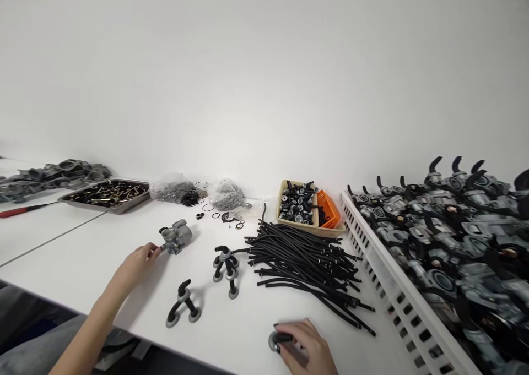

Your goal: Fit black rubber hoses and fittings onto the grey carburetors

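Far left: a heap of grey castings (53,175) and a red-handled tool (20,211) lie on the white table (82,237).
Metal tray (70,197): behind your left arm, filled with dark screws.
Your left hand (134,265): reaches forward, its fingertips pinched on the lower end of a grey carburettor (177,236), which sits on the table left of centre.
Behind it: two clear bags (173,189) of small parts, with loose black rings (215,212) beside them.
Centre: two hose-and-cap clusters (226,265) stand near the table's front edge.
Hose pile (301,259): short black tubes, just right of the clusters.
Baskets: a beige basket (281,199) of black caps touches an orange basket (328,210).
Your right hand (308,350): at the front edge, fingers curled closed over a small grey cap piece (278,340).
Far right: a white crate (397,298) packed with carburettor bodies (446,226).
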Tool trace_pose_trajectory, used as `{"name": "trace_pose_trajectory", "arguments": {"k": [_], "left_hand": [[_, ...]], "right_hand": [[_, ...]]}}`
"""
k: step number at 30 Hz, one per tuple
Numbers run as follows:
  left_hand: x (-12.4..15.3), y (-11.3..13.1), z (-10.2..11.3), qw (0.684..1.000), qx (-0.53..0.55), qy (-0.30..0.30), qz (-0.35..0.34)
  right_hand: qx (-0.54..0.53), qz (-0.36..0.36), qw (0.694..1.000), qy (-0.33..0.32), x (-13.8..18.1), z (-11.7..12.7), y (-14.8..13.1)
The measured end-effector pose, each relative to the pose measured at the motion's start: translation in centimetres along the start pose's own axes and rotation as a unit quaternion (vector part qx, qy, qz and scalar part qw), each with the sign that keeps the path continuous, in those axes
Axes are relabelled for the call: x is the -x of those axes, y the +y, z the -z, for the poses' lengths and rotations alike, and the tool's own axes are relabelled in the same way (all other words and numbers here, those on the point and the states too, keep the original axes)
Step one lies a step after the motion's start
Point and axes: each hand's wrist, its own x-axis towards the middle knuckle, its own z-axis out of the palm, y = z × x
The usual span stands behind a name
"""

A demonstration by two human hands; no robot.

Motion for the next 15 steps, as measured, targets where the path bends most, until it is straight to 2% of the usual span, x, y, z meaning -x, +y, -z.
{"name": "trace_pose_trajectory", "arguments": {"k": [4, 9, 12, 15], "left_hand": [[0.0, 0.4, -0.2, 0.999, -0.03, -0.022, -0.012], [1.0, 2.8, 0.5, 0.999, -0.05, -0.012, -0.019], [1.1, 4.5, 3.4, 0.997, -0.061, 0.035, -0.004], [1.1, 5.7, 7.8, 0.992, -0.087, 0.09, 0.017]], "right_hand": [[0.009, -0.008, 1.0, -0.021, -0.2, 0.3, -0.5], [0.011, -0.036, 0.999, -0.034, -0.3, 0.7, -1.7], [0.018, -0.039, 0.999, -0.033, -0.2, 1.1, -2.8], [0.018, -0.053, 0.998, -0.02, -0.1, 1.5, -3.7]]}}
